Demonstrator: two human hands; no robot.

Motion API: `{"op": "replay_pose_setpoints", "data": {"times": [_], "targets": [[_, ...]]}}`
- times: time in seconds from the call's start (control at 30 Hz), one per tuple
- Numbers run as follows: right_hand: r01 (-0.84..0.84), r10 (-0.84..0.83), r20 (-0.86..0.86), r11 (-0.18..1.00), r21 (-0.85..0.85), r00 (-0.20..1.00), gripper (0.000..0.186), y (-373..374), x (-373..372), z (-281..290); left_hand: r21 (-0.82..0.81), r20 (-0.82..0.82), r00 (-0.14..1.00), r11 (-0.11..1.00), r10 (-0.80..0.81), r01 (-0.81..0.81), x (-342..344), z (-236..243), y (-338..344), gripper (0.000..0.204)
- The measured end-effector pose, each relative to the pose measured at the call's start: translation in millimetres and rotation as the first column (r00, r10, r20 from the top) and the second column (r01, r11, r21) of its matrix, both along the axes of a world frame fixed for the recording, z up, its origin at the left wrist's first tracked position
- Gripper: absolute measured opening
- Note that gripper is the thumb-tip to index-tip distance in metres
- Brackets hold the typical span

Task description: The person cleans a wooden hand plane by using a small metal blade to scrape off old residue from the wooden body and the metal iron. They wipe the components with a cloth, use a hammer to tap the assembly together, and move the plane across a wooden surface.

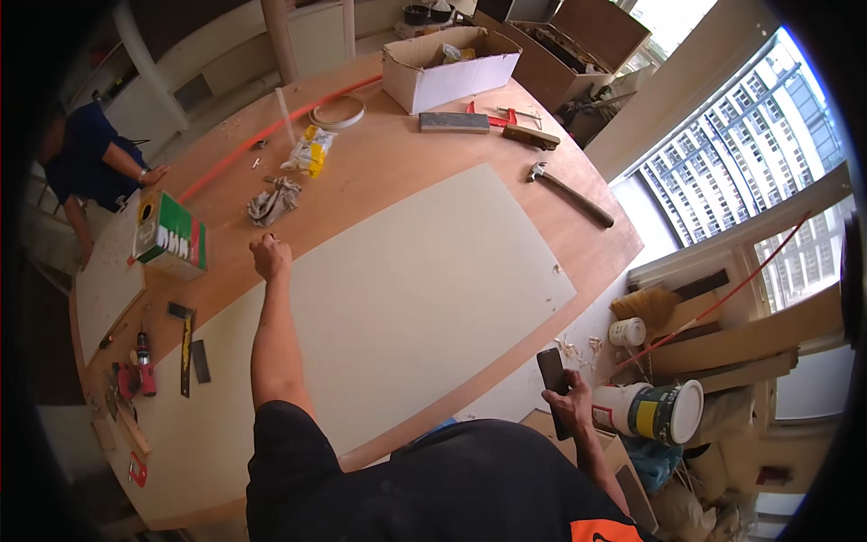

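Observation:
Stretched forward over the workbench, my left hand (272,258) is closed with fingers curled at the far left edge of a large pale sheet (424,280). Whatever it may hold is too small to make out. A crumpled grey rag (274,202) lies just beyond it, apart from the fingers. Off the bench's near right edge, my right hand (574,405) grips a dark flat rectangular block (549,372). A green and white metal can (172,237) stands to the left of my left hand.
A claw hammer (573,195), a hand plane (530,137), a red clamp (492,115) and a white box (452,72) sit at the far right. Left lie a try square (186,352) and a drill (144,363). Paint buckets (668,411) stand right. Another person (95,163) leans at far left.

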State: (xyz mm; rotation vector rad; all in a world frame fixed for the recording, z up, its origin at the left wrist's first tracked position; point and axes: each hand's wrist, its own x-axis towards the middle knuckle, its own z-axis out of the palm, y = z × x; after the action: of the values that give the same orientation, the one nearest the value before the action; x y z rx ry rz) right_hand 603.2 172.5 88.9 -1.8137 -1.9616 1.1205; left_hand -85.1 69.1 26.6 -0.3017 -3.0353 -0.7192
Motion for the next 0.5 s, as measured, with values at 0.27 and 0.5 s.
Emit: {"op": "replay_pose_setpoints", "data": {"times": [0.27,0.5], "targets": [[-0.202,0.169,0.205,0.967,0.155,0.964,0.063,127,-88,-6,-0.214,-0.167,0.951,0.951,-0.261,0.223,-88,-87,45,0.030],[-0.480,0.340,0.434,0.834,0.270,0.834,0.065,208,-203,-43,0.212,-0.139,0.976,0.957,-0.169,0.196,-16,-24,40,0.030]]}}
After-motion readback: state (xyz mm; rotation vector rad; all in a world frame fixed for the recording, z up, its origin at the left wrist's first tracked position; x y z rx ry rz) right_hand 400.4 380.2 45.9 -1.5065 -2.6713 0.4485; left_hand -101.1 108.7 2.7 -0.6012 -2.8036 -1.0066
